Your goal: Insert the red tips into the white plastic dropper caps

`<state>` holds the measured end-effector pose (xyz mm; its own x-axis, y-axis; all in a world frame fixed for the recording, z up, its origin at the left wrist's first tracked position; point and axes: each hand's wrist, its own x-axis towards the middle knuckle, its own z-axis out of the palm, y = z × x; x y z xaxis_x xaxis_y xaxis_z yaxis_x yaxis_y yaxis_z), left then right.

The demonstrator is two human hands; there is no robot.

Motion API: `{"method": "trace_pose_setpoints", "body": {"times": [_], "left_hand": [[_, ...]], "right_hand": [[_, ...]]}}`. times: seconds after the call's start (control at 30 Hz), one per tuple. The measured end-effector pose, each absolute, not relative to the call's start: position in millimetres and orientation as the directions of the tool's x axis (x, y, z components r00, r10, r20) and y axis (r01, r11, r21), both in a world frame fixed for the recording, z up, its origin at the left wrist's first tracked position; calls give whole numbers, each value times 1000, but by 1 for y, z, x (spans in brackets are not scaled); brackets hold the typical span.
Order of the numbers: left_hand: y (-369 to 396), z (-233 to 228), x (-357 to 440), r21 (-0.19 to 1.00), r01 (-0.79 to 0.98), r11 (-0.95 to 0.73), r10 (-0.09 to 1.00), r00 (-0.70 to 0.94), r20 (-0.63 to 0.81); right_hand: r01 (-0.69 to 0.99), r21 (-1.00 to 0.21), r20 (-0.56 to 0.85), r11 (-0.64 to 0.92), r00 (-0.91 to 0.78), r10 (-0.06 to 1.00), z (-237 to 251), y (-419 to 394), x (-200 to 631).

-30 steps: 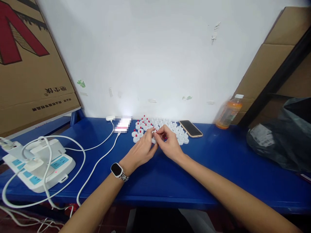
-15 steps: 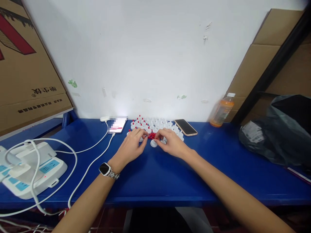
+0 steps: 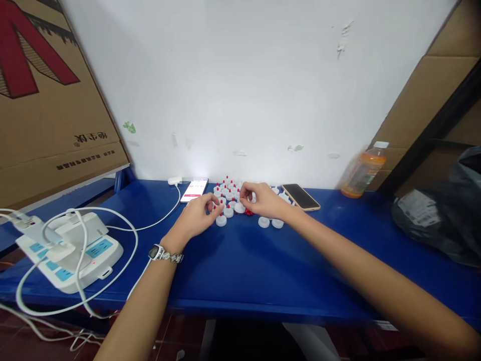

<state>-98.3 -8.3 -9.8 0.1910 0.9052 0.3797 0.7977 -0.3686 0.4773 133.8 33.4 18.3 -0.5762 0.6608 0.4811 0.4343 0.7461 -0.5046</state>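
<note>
Where small round white plastic caps (image 3: pixel 240 200) cluster, left hand (image 3: pixel 195 219) and right hand (image 3: pixel 263 200), fingers' grip unclear.

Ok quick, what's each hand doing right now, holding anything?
Left hand: fingers curled, tips at the white caps; whether it grips one cannot be told.
Right hand: fingers pinched together over the caps; contents cannot be told.

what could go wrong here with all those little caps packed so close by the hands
The white caps sit in a tight cluster, so the left hand or right hand could knock neighbours over. The tiny red pieces lying loose on the blue table might roll or scatter. A sweep of the right forearm could nudge the dark phone.
</note>
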Motion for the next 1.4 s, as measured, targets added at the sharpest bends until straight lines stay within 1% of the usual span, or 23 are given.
{"method": "trace_pose_setpoints", "body": {"times": [0.13,0.2,0.3,0.4,0.53,0.6,0.67,0.73,0.8,0.83,0.9,0.97,1.07,1.13,1.2,1.23,1.27,1.3,1.33,1.4], "left_hand": [[-8,-12,-99,496,768,-405,912,302,277],[-5,-14,-99,514,756,-406,914,319,253],[-1,-17,-102,530,747,-402,915,308,260],[2,-19,-105,529,753,-391,918,279,280],[3,-21,-105,524,759,-388,917,262,299],[2,-21,-105,502,774,-386,916,260,305],[0,-19,-104,454,806,-380,911,243,333],[-3,-16,-100,404,827,-391,890,228,395],[-8,-11,-92,372,808,-457,843,259,472],[-11,-9,-86,363,780,-510,810,295,506],[-18,-7,-73,345,714,-610,744,365,559],[-24,-7,-60,335,669,-664,709,420,566],[-29,-12,-47,348,633,-691,703,477,528],[-29,-17,-45,362,618,-698,707,517,481],[-26,-21,-47,375,621,-688,723,547,421],[-25,-23,-49,381,630,-677,735,552,393],[-23,-24,-50,388,641,-662,749,550,370],[-22,-24,-52,394,653,-647,763,543,351],[-22,-24,-54,401,661,-634,774,536,338],[-22,-24,-56,413,671,-615,788,526,320]], "right_hand": [[443,-499,352,745,-682,641,10,27,125],[434,-498,329,751,-706,627,3,27,119],[414,-483,371,772,-701,608,-8,32,108],[434,-450,414,780,-672,614,-13,41,97],[464,-478,435,746,-613,660,-10,46,102],[510,-475,443,717,-566,696,-6,44,116],[591,-410,450,695,-531,718,-3,37,135],[668,-306,449,679,-527,721,-1,27,154],[716,-228,430,660,-534,728,-2,17,169],[726,-216,414,653,-538,735,-4,12,174],[718,-255,378,648,-543,750,-7,4,180],[676,-352,359,647,-541,761,-9,-1,179],[564,-546,376,619,-495,783,-10,-5,170],[457,-646,411,612,-467,783,-8,-7,162],[365,-692,452,623,-454,768,-7,-6,158],[351,-695,466,627,-445,765,-7,-5,157],[366,-682,475,633,-436,764,-7,-2,157],[413,-644,480,644,-437,761,-7,1,159],[485,-574,484,660,-450,751,-8,5,160],[628,-347,479,697,-520,707,-10,13,163]]}}
